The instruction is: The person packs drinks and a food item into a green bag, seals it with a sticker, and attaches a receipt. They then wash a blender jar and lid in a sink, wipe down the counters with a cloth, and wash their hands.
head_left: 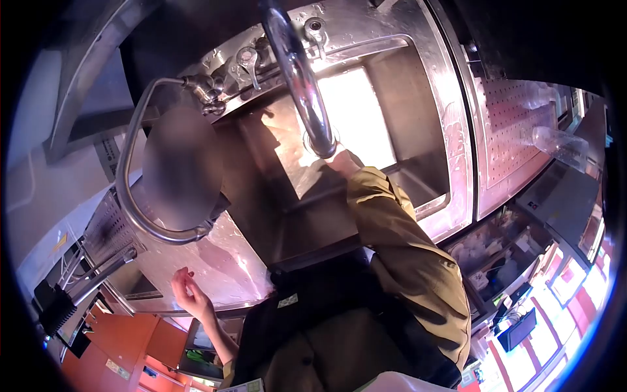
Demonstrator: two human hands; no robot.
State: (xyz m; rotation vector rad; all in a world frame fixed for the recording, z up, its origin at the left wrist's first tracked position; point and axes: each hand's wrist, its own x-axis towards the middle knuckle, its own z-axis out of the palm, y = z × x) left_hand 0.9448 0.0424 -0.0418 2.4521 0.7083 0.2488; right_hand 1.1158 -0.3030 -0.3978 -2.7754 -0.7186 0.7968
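My right hand (341,161) reaches into the metal sink (421,98), just below the end of the curved faucet (297,72). The faucet and the glare hide most of its fingers, so what it touches is unclear. A tan sleeve (411,255) covers that arm. Over the wet steel counter (222,261) left of the sink, my left hand (189,294) is raised with its fingers loosely curled and apart, nothing in it. Bright light falls on the sink floor around the drain.
Tap levers (247,59) line the sink's back edge. A bent metal hose pipe (130,176) arches at the left beside a blurred patch. At the right, a clear plastic container (560,147) lies by a perforated drainboard (506,124). An orange cabinet (124,340) stands at lower left.
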